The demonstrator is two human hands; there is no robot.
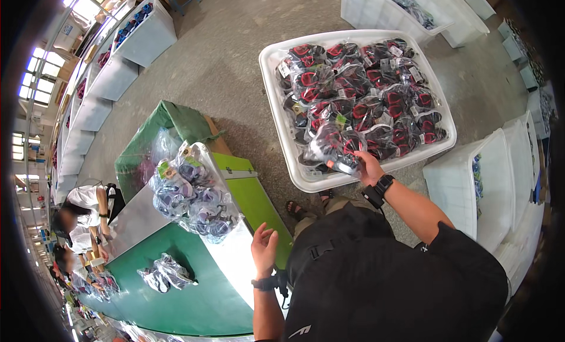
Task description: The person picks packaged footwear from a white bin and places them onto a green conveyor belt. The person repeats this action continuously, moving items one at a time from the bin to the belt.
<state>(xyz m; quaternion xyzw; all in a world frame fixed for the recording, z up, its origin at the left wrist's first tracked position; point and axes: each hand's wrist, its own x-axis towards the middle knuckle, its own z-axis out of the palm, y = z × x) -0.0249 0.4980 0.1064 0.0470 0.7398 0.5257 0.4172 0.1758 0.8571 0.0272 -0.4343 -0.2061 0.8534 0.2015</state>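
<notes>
My right hand (369, 167) is closed on a bagged pair of shoes (340, 147), black and red in clear plastic, at the near rim of a large white bin (358, 183). Rows of similar bagged black and red shoes (365, 109) fill this bin. My left hand (265, 245) is raised in front of my body with its fingers apart and nothing in it. Closest to that hand, on the white edge of the table, is a pile of bagged purple-grey shoes (197, 198).
A green work surface (218, 283) carries more bagged shoes (166, 273). Beyond the pile stands a green-covered box (138, 139). White bins (471, 177) line the right side, and others (147, 33) stand at far left. Two people (88, 204) are at the table's left.
</notes>
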